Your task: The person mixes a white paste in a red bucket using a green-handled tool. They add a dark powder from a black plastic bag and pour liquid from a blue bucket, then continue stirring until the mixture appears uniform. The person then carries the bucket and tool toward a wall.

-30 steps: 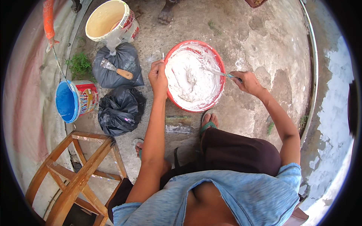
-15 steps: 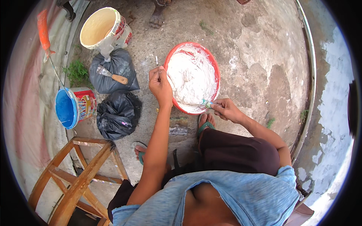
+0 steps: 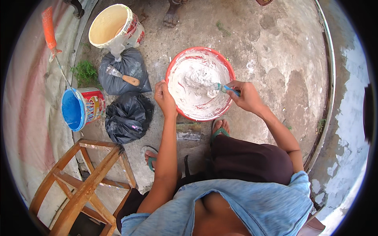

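A red bowl (image 3: 172, 69) holds white paste (image 3: 199, 78), smeared up its sides and heaped toward the middle. My left hand (image 3: 165, 97) is closed at the bowl's left rim, gripping it; anything else within those fingers is hidden. My right hand (image 3: 246, 96), at the bowl's right side, is closed round the teal handle (image 3: 232, 89) of a spatula whose paste-covered blade reaches into the white heap.
Left stand a cream bucket (image 3: 110, 25), a blue bucket (image 3: 73, 110) with an orange-handled roller (image 3: 50, 31), two black bags (image 3: 128, 116) and a scraper (image 3: 130, 80). A wooden frame (image 3: 80, 194) lies lower left; another person's foot (image 3: 171, 15) shows at top; pipe (image 3: 328, 59) runs right.
The spatula has moved from the bowl's right, down to its near edge, then up toward the middle with my right hand, heaping the paste. Thin stick seen above my left fingers earlier no longer shows.
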A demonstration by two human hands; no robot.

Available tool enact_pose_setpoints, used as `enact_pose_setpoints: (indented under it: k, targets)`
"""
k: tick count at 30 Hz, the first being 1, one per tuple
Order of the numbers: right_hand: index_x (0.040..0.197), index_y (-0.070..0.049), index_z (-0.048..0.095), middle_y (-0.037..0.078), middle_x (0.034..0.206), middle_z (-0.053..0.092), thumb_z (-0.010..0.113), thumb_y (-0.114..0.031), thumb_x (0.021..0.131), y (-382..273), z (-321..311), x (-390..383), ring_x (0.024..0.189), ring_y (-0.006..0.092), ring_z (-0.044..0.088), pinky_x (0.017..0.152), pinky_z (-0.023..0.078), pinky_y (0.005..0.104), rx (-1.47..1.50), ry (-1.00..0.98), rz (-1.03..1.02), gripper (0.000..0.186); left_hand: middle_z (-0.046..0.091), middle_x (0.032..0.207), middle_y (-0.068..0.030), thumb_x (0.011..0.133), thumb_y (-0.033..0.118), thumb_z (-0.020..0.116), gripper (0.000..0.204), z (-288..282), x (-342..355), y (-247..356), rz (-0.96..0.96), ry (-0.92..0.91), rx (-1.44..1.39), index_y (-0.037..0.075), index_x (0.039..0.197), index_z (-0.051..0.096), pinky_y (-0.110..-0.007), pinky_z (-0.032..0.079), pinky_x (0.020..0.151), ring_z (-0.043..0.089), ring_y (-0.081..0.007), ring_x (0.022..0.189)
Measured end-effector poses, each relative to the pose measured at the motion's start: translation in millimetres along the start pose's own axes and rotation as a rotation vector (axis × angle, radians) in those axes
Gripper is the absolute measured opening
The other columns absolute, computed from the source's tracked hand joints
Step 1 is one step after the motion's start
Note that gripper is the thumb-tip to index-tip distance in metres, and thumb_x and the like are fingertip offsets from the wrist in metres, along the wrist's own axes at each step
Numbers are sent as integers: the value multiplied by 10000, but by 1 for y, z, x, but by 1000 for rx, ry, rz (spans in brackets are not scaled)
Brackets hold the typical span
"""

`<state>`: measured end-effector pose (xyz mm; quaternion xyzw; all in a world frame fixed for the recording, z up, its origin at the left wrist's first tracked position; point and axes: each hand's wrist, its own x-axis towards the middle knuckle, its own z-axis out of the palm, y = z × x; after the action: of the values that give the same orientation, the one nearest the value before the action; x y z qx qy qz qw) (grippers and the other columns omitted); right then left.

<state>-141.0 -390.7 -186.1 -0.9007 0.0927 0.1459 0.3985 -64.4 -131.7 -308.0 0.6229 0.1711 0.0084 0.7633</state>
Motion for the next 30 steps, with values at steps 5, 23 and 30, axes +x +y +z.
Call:
enact_pose_setpoints:
  k: [5, 23, 30]
  targets:
    - [1083, -32, 667, 173, 754, 667, 651, -109, 856, -4, 5, 2, 646, 366, 644, 573, 508, 437, -295, 233, -240, 240, 582, 968, -45, 994, 157, 519, 309, -1, -3, -12, -35, 81, -67, -95, 833, 599, -273, 412, 803, 520, -106, 880]
    - [991, -65, 714, 150, 801, 683, 651, -157, 872, -40, -42, -2, 660, 333, 656, 592, 519, 423, -406, 28, -282, 163, 619, 1006, -58, 983, 169, 534, 316, 0, 10, -5, -106, 23, -64, -100, 862, 647, -293, 435, 823, 569, -130, 908]
    - [879, -23, 541, 209, 620, 587, 536, -91, 876, 2, 50, -23, 604, 413, 612, 510, 467, 509, -405, 21, -243, 68, 605, 973, -54, 983, 167, 542, 305, 32, -18, 20, -7, 119, 30, -94, 871, 652, -294, 433, 807, 559, -126, 884]
